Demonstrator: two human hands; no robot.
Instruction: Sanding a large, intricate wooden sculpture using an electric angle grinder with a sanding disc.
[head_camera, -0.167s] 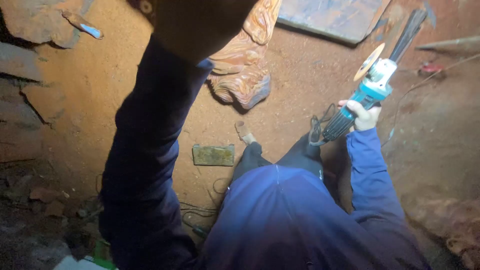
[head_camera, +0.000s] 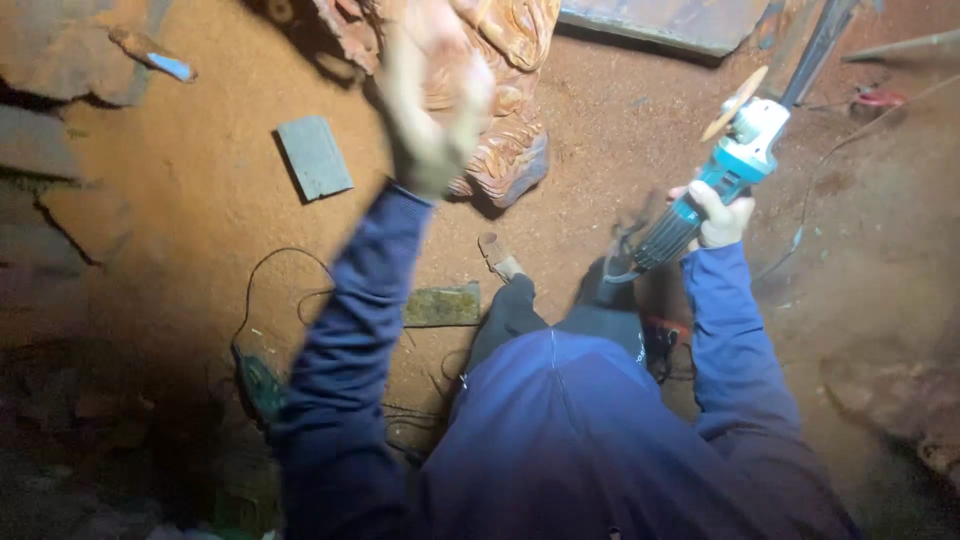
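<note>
— While the right hand (head_camera: 722, 215) is wrapped round the teal-and-white angle grinder (head_camera: 715, 180), disc up, clear of the reddish-brown carved wooden figure (head_camera: 500, 110), where's the left hand (head_camera: 432, 110)?
— Raised before the carving, blurred; I can't tell its grip. Carved folds show already; no cutting is underway on the dusty orange floor (head_camera: 200, 230)
</note>
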